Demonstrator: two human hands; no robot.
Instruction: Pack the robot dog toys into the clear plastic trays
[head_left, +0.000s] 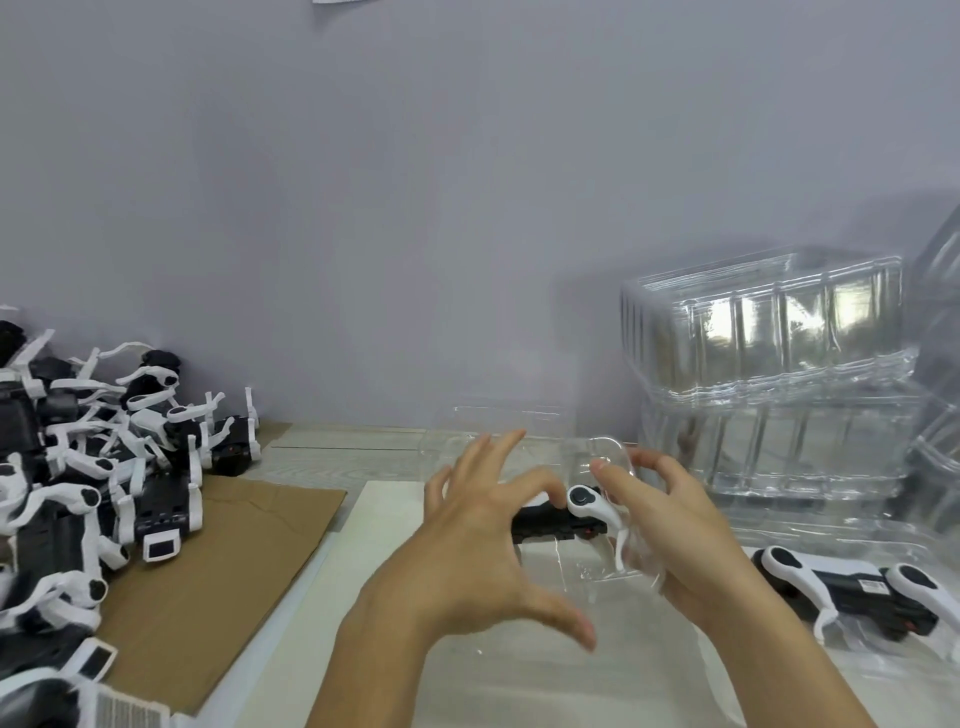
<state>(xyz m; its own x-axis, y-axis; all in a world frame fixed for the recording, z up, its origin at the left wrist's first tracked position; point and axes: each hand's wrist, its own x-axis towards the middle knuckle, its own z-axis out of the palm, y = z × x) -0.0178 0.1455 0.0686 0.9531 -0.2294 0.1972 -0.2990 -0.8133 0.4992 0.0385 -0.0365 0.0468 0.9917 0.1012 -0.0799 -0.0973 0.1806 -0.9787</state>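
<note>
Head view: our right hand (670, 525) grips the tray (605, 457) over the dog (561, 514), left hand (483, 525) splayed beside it; flimsy plastic could pinch a leg.

1. Left side blocked: heap of robot dog toys (93, 483) covers the bench (332, 457) edge, spilling onto a cardboard sheet (218, 587).
2. Right rear blocked: tall stack of clear trays (769, 374) against the wall (415, 208).
3. Right front: packed toy (852, 587) lies in a tray, near the right hand (670, 525).
4. Centre taken by both hands, left hand (483, 525) spread over the dark toy (561, 519) in the clear tray (597, 571).
5. Open strip: bare bench between cardboard and hands; also behind the hands, toward the wall.
</note>
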